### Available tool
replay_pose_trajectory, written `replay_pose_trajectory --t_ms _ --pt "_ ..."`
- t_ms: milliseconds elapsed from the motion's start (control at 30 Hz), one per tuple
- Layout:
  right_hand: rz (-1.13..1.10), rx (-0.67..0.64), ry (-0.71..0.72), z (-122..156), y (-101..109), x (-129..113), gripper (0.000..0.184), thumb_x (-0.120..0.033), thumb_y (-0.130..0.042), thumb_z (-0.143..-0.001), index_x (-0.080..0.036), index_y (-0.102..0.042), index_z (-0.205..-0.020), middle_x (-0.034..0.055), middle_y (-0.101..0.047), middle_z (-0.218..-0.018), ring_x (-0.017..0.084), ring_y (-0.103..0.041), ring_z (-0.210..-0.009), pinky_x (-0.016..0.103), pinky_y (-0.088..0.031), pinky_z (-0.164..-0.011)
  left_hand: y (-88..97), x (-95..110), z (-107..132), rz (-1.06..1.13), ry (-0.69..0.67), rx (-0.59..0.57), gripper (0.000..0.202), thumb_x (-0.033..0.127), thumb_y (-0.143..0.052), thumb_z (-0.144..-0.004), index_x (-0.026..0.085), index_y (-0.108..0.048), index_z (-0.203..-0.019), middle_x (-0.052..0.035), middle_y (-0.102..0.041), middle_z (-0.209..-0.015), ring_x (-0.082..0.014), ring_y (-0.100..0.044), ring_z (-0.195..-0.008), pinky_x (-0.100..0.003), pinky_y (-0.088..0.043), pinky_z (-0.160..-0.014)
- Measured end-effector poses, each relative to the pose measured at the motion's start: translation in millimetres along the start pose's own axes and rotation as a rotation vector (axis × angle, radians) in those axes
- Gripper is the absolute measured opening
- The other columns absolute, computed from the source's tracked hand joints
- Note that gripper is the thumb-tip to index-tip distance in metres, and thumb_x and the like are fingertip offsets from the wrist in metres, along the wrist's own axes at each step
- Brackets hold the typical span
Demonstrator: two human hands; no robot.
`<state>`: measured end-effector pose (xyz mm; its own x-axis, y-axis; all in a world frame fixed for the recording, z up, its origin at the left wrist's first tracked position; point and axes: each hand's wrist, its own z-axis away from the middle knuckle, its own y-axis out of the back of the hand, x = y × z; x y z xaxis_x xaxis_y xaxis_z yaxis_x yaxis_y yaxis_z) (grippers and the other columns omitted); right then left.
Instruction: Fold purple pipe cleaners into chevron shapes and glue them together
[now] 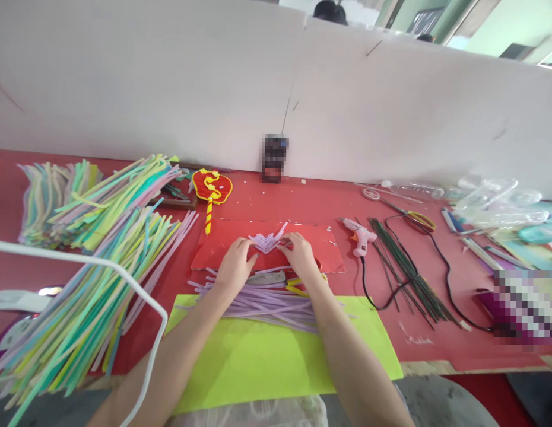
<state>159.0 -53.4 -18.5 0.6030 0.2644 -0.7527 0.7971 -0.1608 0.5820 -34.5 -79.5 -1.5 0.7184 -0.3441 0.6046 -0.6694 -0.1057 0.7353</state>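
A small V-shaped piece made of lilac pipe cleaners (pixel 266 243) is held between my two hands above a red board (pixel 227 231). My left hand (pixel 235 264) pinches its left end with thumb and fingers. On the other side my right hand (pixel 299 254) is closed on its right end, where one strand sticks up. Beneath my wrists lies a loose bunch of lilac pipe cleaners (pixel 271 308), with yellow-handled pliers (pixel 296 286) and a grey tool (pixel 267 277) partly hidden by my right arm. A yellow-green sheet (pixel 267 356) lies under the bunch.
Bundles of coloured pipe cleaners (pixel 107 267) cover the left side. A red and yellow fan-shaped piece (pixel 212 188) lies at the back. To the right are a pink glue gun (pixel 359 236) with its cord, dark green stems (pixel 407 273), scissors (pixel 414 219) and clear plastic packaging (pixel 498 201). A white frame (pixel 142 299) crosses the left foreground.
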Motion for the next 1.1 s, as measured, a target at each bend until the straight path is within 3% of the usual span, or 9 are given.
replay_pose_trajectory --t_ms 100,333,567,867,1100 --pt "-0.006 0.013 0.008 0 0 0 0.006 -0.017 -0.06 -0.076 -0.02 -0.061 -0.081 0.0017 -0.06 -0.08 0.015 -0.06 -0.073 0.029 -0.049 -0.071 1.8 14 8 -0.079 -0.043 -0.018 0.019 0.014 -0.054 -0.083 0.016 -0.057 -0.102 -0.0083 -0.059 -0.101 -0.0221 -0.058 -0.101 -0.037 -0.048 -0.092" --pt "0.069 0.078 0.016 1 5 -1 0.017 -0.014 -0.051 -0.081 -0.019 -0.066 -0.086 0.0057 -0.062 -0.087 0.018 -0.059 -0.081 0.033 -0.048 -0.079 -6.5 43 34 -0.376 -0.084 -0.141 0.039 0.027 -0.055 -0.085 0.012 -0.05 -0.122 -0.0167 -0.053 -0.121 -0.0277 -0.054 -0.11 -0.041 -0.047 -0.091" --pt "0.209 0.042 0.144 0 5 -11 0.033 -0.013 -0.043 -0.086 -0.025 -0.069 -0.103 0.0077 -0.061 -0.105 0.021 -0.053 -0.098 0.037 -0.046 -0.088 -10.7 42 37 -0.479 -0.098 -0.13 0.045 0.032 -0.051 -0.087 0.012 -0.05 -0.127 -0.021 -0.051 -0.125 -0.0307 -0.051 -0.116 -0.044 -0.045 -0.093" --pt "0.202 -0.078 0.158 2 -1 -14 0.03 -0.015 -0.047 -0.085 -0.024 -0.071 -0.101 0.0076 -0.059 -0.098 0.02 -0.054 -0.094 0.035 -0.046 -0.089 -12.2 41 37 -0.485 -0.095 -0.127 0.044 0.034 -0.051 -0.087 0.013 -0.052 -0.125 -0.0208 -0.049 -0.13 -0.0314 -0.049 -0.12 -0.046 -0.042 -0.097" --pt "0.2 0.046 0.07 2 8 -12 0.025 -0.017 -0.05 -0.082 -0.024 -0.07 -0.095 0.0069 -0.058 -0.093 0.021 -0.054 -0.092 0.036 -0.046 -0.085 -8.0 43 37 -0.453 -0.081 -0.108 0.044 0.034 -0.052 -0.087 0.015 -0.05 -0.127 -0.0214 -0.048 -0.133 -0.0329 -0.048 -0.121 -0.05 -0.041 -0.098"
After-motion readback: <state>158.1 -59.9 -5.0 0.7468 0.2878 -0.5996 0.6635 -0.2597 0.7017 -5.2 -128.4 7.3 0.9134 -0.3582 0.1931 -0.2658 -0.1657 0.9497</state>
